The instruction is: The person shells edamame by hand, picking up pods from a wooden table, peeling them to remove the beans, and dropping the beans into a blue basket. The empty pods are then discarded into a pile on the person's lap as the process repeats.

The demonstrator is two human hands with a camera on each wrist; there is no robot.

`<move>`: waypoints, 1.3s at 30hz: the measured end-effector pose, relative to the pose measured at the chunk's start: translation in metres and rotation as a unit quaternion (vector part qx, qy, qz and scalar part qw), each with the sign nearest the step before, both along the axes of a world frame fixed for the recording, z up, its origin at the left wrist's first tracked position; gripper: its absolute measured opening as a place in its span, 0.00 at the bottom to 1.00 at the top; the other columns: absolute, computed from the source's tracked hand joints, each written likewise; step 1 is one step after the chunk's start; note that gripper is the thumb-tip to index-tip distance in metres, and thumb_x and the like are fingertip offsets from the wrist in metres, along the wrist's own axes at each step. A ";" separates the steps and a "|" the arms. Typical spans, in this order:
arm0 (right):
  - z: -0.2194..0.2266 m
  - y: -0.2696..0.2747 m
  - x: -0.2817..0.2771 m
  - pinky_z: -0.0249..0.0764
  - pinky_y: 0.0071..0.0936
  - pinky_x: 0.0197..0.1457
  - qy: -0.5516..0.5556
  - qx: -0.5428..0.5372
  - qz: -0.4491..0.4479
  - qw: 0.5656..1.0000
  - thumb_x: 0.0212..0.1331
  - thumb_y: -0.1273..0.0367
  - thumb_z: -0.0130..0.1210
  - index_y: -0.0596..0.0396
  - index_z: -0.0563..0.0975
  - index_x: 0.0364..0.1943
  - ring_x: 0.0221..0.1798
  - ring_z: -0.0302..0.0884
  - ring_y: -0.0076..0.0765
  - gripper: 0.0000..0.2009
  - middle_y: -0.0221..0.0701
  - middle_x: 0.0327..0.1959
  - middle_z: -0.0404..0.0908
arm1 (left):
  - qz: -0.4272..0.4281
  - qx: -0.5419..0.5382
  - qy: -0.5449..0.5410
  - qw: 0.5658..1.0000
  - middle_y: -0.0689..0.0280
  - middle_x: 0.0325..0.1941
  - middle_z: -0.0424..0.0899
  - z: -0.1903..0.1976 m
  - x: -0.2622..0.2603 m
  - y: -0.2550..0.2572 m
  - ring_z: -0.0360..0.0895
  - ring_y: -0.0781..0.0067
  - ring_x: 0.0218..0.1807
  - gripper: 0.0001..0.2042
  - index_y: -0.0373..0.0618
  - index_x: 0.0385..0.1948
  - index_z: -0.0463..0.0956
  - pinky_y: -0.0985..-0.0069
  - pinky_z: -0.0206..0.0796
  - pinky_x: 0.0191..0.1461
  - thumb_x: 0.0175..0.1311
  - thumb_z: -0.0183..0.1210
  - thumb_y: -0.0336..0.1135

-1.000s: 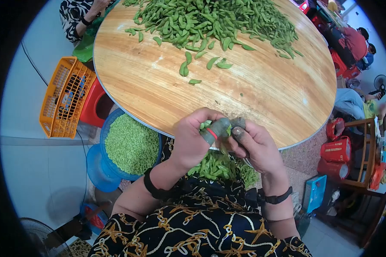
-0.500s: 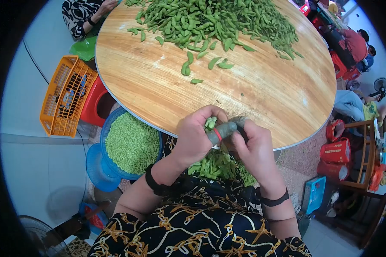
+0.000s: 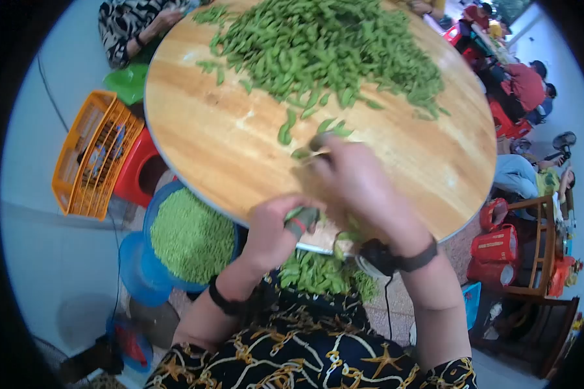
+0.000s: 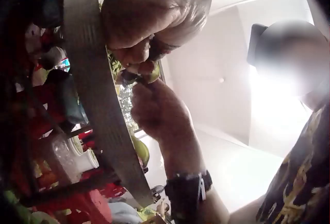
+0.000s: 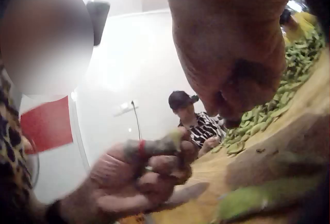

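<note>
My left hand (image 3: 276,227) is at the table's near edge, fingers curled round green beans (image 3: 294,212). A dark grey-green cover with a red band wraps its thumb; in the right wrist view a yellow-green bit (image 5: 177,137) shows at the thumb's tip. My right hand (image 3: 360,175), blurred, reaches over the tabletop (image 3: 220,142) with its fingertips right at a few loose soybean pods (image 3: 285,129). I cannot tell whether it pinches one. Beyond lies a large heap of green pods (image 3: 305,52). More pods (image 3: 315,272) lie below the table edge, near my lap.
At the left, a blue basket (image 3: 152,223) holds shelled green beans (image 3: 191,236). Behind it are a red stool (image 3: 133,172) and an orange crate (image 3: 87,168). A person in a patterned sleeve (image 3: 120,32) sits across the table. Red containers (image 3: 493,249) stand at the right.
Both hands were together over the near edge. The right hand has moved away, forward over the table to the loose pods; the left has dropped slightly back towards my body, still gripping beans.
</note>
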State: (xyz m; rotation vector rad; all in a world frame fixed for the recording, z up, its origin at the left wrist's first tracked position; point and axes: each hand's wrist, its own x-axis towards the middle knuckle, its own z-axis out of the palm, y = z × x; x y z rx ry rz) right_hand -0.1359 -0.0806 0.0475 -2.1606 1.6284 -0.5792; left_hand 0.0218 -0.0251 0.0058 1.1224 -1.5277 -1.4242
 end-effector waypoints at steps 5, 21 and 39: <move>-0.012 -0.025 0.014 0.72 0.41 0.31 0.157 -0.020 0.070 0.985 0.50 0.69 0.47 0.58 0.73 0.31 0.28 0.77 0.50 0.08 0.48 0.23 0.77 | -0.005 -0.038 -0.072 0.997 0.63 0.28 0.80 0.016 -0.003 0.000 0.76 0.79 0.28 0.10 0.42 0.37 0.79 0.79 0.67 0.31 0.54 0.53 0.22; -0.004 0.055 -0.019 0.54 0.14 0.21 -0.460 0.370 0.094 0.802 0.67 0.64 0.39 0.54 0.68 0.27 0.19 0.56 0.13 0.13 0.19 0.17 0.65 | 0.077 0.127 0.314 0.938 0.71 0.27 0.73 -0.001 -0.008 -0.004 0.64 0.87 0.25 0.03 0.38 0.29 0.76 0.88 0.52 0.25 0.56 0.53 0.21; -0.020 0.084 -0.017 0.67 0.27 0.24 -0.229 -0.062 0.027 0.971 0.61 0.73 0.41 0.58 0.69 0.28 0.19 0.70 0.30 0.07 0.33 0.17 0.72 | 0.129 -0.103 0.097 0.982 0.73 0.24 0.71 -0.013 -0.032 0.005 0.62 0.90 0.21 0.05 0.43 0.28 0.68 0.90 0.51 0.21 0.55 0.56 0.24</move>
